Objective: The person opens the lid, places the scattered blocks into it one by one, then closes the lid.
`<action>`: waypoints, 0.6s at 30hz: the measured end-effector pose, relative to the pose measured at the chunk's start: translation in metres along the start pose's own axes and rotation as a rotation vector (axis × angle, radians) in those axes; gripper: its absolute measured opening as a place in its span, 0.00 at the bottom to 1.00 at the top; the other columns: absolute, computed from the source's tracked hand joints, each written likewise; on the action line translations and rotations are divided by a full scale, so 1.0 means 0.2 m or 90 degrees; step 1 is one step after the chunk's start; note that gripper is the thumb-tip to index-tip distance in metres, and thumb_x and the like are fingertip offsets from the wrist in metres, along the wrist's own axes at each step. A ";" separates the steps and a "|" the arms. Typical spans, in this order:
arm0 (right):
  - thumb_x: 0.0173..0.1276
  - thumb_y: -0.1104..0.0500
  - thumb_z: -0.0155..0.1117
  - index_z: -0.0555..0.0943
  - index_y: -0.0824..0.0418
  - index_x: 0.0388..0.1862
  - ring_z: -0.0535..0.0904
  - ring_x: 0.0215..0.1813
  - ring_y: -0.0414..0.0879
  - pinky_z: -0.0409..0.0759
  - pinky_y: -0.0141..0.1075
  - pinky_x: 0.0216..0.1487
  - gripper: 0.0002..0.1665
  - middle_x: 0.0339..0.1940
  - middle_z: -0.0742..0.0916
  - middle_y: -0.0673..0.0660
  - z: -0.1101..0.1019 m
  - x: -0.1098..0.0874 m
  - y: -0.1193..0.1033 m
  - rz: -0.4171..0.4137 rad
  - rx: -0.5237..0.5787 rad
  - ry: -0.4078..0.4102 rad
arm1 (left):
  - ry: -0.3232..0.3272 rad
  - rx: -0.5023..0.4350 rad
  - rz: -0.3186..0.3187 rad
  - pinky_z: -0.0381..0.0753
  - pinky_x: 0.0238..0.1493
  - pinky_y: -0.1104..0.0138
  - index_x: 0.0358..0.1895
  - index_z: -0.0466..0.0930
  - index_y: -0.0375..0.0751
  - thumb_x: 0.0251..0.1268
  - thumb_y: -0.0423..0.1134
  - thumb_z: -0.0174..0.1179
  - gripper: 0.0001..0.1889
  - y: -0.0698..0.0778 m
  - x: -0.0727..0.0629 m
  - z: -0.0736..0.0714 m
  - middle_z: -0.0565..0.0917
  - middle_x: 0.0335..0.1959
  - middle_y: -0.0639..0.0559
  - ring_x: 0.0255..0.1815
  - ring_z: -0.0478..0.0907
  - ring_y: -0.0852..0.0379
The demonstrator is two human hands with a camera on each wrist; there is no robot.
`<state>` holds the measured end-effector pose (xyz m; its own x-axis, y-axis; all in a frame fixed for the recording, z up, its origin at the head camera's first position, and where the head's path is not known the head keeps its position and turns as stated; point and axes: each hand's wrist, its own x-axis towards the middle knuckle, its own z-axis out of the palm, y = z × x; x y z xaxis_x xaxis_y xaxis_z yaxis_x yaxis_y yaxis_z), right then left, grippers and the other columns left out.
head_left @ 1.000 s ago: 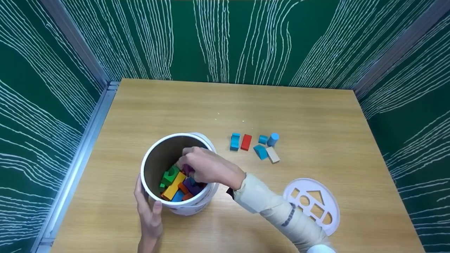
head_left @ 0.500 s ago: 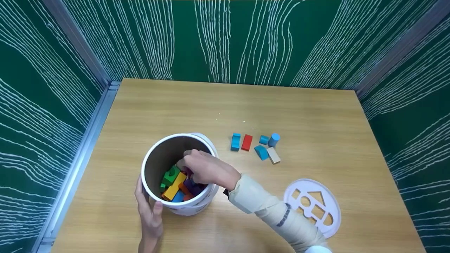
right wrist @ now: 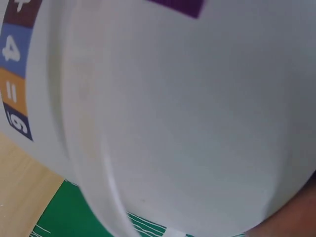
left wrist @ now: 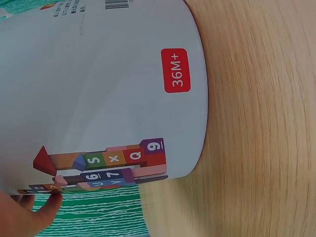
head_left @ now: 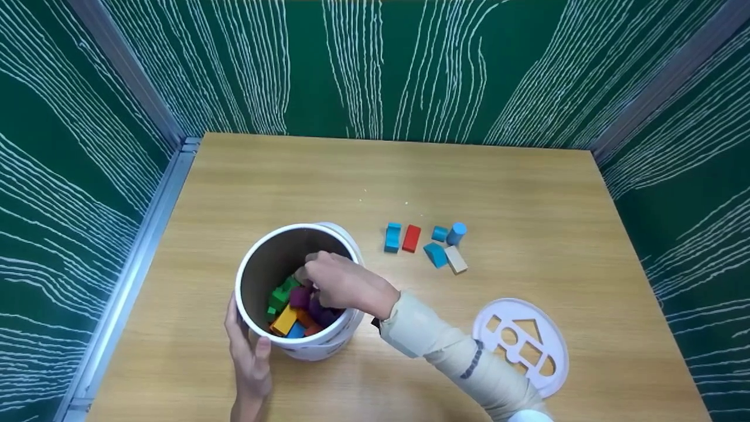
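Wood-grain desk [head_left: 498, 193] between green walls [head_left: 404, 70] streaked with white lines. Left hand [head_left: 251, 362] curls round a white bucket [head_left: 266, 261], left of centre; right hand [head_left: 343, 282] inside among coloured blocks [head_left: 285, 321], grip hidden.

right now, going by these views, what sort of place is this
Probably a purpose-built work booth: green panels with wavy white lines enclose three sides of a pale-brown wood-grain table, and a grey metal-looking rail runs along its left edge.
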<state>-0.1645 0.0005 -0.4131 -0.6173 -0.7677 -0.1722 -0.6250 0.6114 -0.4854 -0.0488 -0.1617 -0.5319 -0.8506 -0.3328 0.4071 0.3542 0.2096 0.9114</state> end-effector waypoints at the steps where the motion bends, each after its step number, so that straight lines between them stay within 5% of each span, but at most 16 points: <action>1: 0.55 0.70 0.68 0.84 0.60 0.42 0.76 0.33 0.43 0.79 0.24 0.33 0.14 0.34 0.82 0.55 0.00 0.00 0.00 -0.001 -0.003 0.002 | 0.000 0.003 -0.002 0.56 0.69 0.67 0.74 0.48 0.42 0.63 0.40 0.49 0.35 0.00 0.00 0.00 0.55 0.73 0.46 0.72 0.54 0.50; 11: 0.60 0.65 0.66 0.85 0.59 0.42 0.76 0.36 0.43 0.79 0.25 0.38 0.11 0.36 0.82 0.54 -0.11 -0.11 -0.01 -0.073 -0.018 0.098 | -0.002 0.006 -0.015 0.54 0.70 0.65 0.74 0.48 0.43 0.60 0.36 0.47 0.37 0.00 0.00 0.00 0.54 0.74 0.48 0.72 0.53 0.51; 18: 0.61 0.60 0.67 0.84 0.58 0.45 0.78 0.42 0.45 0.82 0.30 0.39 0.12 0.44 0.82 0.56 -0.19 -0.20 -0.02 -0.040 -0.037 0.153 | -0.002 0.005 -0.029 0.54 0.70 0.65 0.75 0.47 0.45 0.62 0.37 0.48 0.37 0.01 0.00 0.00 0.53 0.74 0.49 0.72 0.52 0.50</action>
<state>-0.1561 0.0354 -0.3721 -0.6677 -0.7412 0.0691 -0.6879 0.5788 -0.4379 -0.0477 -0.1608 -0.5306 -0.8671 -0.3390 0.3650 0.3120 0.2018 0.9284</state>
